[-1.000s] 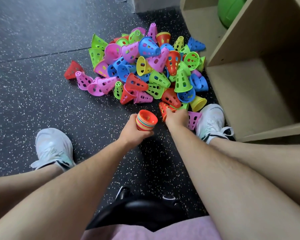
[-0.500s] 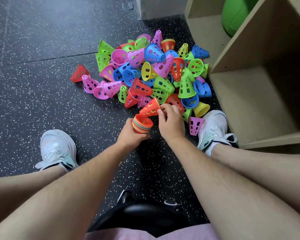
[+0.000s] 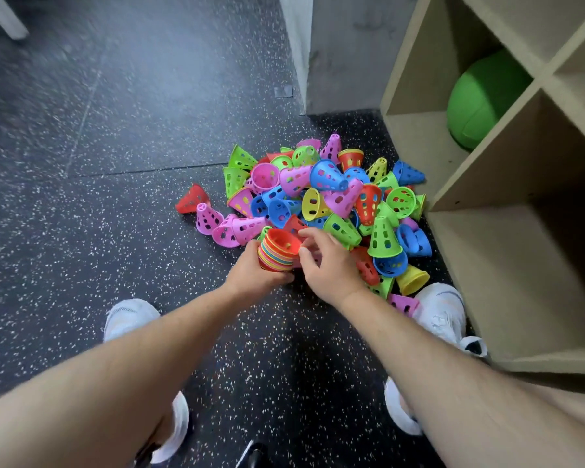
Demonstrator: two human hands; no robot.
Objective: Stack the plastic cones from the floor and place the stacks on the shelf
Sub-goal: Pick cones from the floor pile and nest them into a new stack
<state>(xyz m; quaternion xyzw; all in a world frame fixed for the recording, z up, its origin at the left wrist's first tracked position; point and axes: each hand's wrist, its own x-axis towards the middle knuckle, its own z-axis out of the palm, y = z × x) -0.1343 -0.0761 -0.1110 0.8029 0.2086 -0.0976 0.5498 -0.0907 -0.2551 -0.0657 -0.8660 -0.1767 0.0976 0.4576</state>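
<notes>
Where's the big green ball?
In the head view, the green ball sits at the upper right, inside a cubby of the wooden shelf. It is up and to the right of the pile of cones on the floor.

The left hand [image 3: 250,276] wraps the stack [image 3: 279,251], hiding most of its own fingers and the stack's lower end. The nested rims are too fine to count. Whether the right hand [image 3: 330,270] pinches the top rim or only touches it cannot be told. In the pile of cones [image 3: 335,201] many lie buried under others. The green ball [image 3: 477,96] is partly hidden behind a divider of the shelf [image 3: 507,271], which the top and right edges cut off. The far floor [image 3: 81,79] is blurred. A dark object [image 3: 254,456] is cut off at the bottom edge and cannot be identified.
</notes>
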